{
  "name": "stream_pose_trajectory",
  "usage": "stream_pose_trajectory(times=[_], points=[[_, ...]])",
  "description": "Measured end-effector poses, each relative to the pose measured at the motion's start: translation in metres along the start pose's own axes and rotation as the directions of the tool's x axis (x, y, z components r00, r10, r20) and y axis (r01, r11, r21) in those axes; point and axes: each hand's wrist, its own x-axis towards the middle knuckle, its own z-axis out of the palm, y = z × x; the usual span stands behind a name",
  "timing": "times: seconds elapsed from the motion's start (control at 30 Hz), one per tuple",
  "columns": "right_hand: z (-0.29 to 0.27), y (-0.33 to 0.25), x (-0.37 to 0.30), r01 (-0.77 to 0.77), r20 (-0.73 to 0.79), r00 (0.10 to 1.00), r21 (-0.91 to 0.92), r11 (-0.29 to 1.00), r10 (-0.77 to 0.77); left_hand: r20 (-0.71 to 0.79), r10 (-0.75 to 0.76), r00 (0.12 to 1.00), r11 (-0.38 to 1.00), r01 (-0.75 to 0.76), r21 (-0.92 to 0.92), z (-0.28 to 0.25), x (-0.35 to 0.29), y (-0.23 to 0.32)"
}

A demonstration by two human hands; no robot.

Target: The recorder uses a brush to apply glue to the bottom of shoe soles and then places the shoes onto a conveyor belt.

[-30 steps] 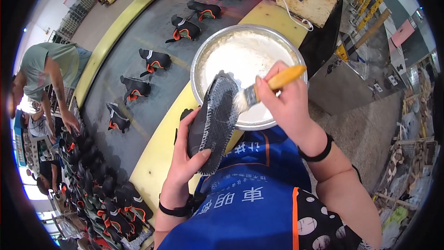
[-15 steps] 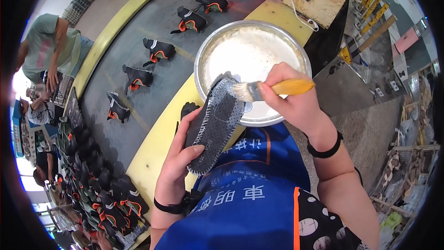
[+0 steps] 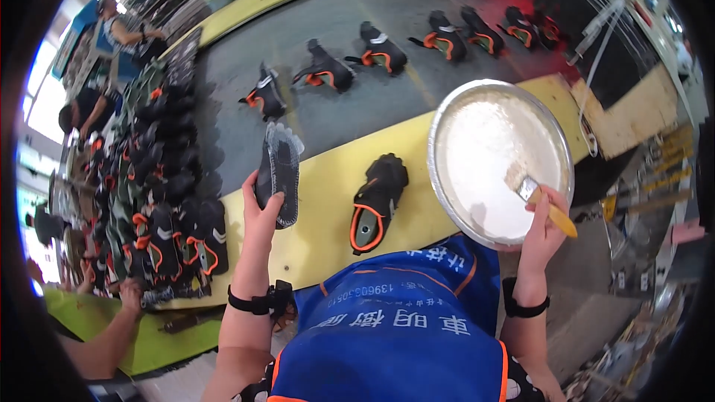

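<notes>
My left hand (image 3: 264, 205) grips a dark shoe upper (image 3: 283, 171) by its heel end, its stitched underside turned up toward me. White, wet-looking coating shows on the toe end, which points to the far side over the grey belt. In my right hand (image 3: 544, 227) is a paintbrush (image 3: 555, 216) with a yellow handle. Its bristles rest in or just over the white liquid in a round metal basin (image 3: 434, 171). Between my hands a black shoe (image 3: 380, 197) with orange trim and a green lining stands on the yellow ledge.
Several black shoe uppers (image 3: 324, 71) sit in a row along the grey belt (image 3: 246, 52). Many more are piled (image 3: 160, 179) at the left. Other people (image 3: 134, 33) are at the far left; a co-worker's arm (image 3: 112, 327) reaches in below. A board (image 3: 633, 112) lies beyond the basin.
The brush has left the upper's toe and gone down to the basin's liquid. My left hand has carried the upper left, away from the basin, and the view has turned.
</notes>
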Motion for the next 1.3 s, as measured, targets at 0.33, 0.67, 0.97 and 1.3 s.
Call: stream_pose_trajectory(times=[0.33,0.67,0.97,1.3], points=[[0.010,0.011,-0.016,0.007,0.048,0.999,-0.173,0.985,0.001,-0.274,0.034,0.961,0.559,0.209,0.802,-0.051,-0.055,-0.030],[0.012,0.019,-0.017,0.038,0.059,0.998,-0.192,0.981,-0.027,-0.225,-0.260,0.939,0.953,0.213,-0.214,-0.074,0.087,-0.029],[0.011,0.021,-0.017,0.008,0.021,1.000,-0.194,0.981,-0.004,-0.376,-0.235,0.897,0.967,0.176,-0.185,-0.115,0.271,-0.054],[0.016,0.019,-0.017,0.087,-0.001,0.996,-0.182,0.979,-0.089,-0.257,0.264,0.930,0.916,-0.158,0.369,-0.038,0.152,-0.038]])
